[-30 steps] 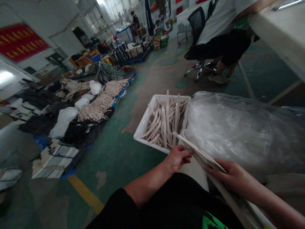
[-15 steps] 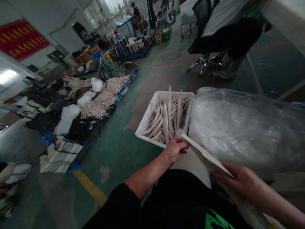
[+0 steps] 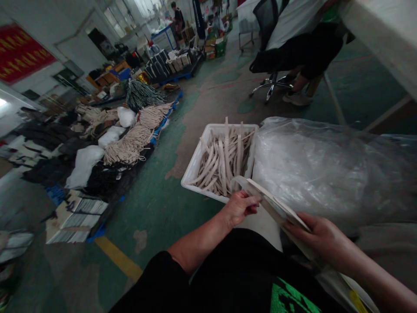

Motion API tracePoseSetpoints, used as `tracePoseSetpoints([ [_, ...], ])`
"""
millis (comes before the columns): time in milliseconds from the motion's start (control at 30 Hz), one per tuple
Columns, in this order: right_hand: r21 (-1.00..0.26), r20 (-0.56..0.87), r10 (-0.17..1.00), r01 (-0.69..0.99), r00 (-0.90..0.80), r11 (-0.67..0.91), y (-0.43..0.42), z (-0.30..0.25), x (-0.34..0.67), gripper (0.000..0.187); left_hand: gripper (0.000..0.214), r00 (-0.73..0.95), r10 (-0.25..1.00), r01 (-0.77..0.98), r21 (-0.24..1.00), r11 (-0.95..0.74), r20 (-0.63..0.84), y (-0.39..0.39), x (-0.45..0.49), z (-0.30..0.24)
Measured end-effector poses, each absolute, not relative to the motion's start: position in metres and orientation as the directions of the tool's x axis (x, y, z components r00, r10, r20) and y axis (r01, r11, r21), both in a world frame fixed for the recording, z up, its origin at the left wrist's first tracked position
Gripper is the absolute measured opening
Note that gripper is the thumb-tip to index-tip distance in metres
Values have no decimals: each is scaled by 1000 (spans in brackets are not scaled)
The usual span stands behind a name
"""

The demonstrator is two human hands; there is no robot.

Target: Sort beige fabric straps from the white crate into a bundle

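A flat off-white piece, probably cloth and seen nearly edge-on, slants across my lap. My right hand grips its middle, thumb on top and fingers folded beneath. At its far end my left hand pinches a pale band that curves up in a loop over the fingers. Just beyond the left hand stands a white plastic bin full of loose beige straps, several sticking up past the rim. The lower end of the held piece runs down past my right forearm and is partly hidden.
A large clear plastic bag lies right of the bin. A white table corner juts in at upper right. Beyond, a person sits on an office chair. At left, bundled cords lie on pallets; another person stands far back.
A pale loop now shows above my left hand at the far end of the piece. My right hand keeps its grip. The whole view has shifted slightly.
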State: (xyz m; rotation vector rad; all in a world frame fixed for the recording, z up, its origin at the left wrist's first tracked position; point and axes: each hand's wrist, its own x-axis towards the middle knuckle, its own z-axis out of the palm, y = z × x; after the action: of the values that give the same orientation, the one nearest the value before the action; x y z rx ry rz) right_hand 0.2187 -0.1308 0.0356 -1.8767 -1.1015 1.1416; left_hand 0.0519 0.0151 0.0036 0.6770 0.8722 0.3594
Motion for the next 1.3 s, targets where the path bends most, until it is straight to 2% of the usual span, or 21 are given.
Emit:
tracePoseSetpoints([
  [133, -872, -418, 880, 170, 226, -458, -110, 32, 216, 44, 57, 673, 485, 39, 682, 730, -558, -9, 65, 4],
  [367, -881, -469, 855, -41, 222, -472, -102, 30, 214, 52, 60, 699, 486, 101, 745, 660, -525, -5, 66, 10],
  [500, -869, -494, 842, -91, 216, -486, -103, 29, 215, 56, 62, 706, 469, 129, 747, 652, -531, -1, 69, 11],
  [633, -896, -444, 875, -83, 193, -436, -106, 25, 221, 56, 61, 719, 457, 125, 743, 657, -524, -2, 73, 12],
  [767, -904, -425, 896, -115, 131, -412, -114, 29, 224, 49, 61, 705, 443, 51, 663, 747, -554, -2, 75, 12],
  [900, -899, -434, 862, -188, 260, -396, -120, 31, 229, 52, 54, 700, 376, -23, 507, 862, -607, 2, 74, 14],
  [1000, -946, -321, 863, -82, 390, -315, -122, 28, 232, 51, 52, 686, 375, -58, 467, 883, -623, 7, 72, 19],
  [1100, -974, -110, 927, 146, 358, -172, -125, 28, 228, 35, 49, 669, 385, -66, 464, 883, -636, 10, 70, 21],
  [1200, -917, 86, 955, 398, 283, -36, -127, 32, 219, 16, 47, 678, 357, -17, 472, 882, -642, 5, 68, 17],
  [1300, -807, 214, 944, 590, 250, 27, -129, 38, 214, 19, 44, 704, 316, 32, 473, 880, -636, -4, 67, 9],
])
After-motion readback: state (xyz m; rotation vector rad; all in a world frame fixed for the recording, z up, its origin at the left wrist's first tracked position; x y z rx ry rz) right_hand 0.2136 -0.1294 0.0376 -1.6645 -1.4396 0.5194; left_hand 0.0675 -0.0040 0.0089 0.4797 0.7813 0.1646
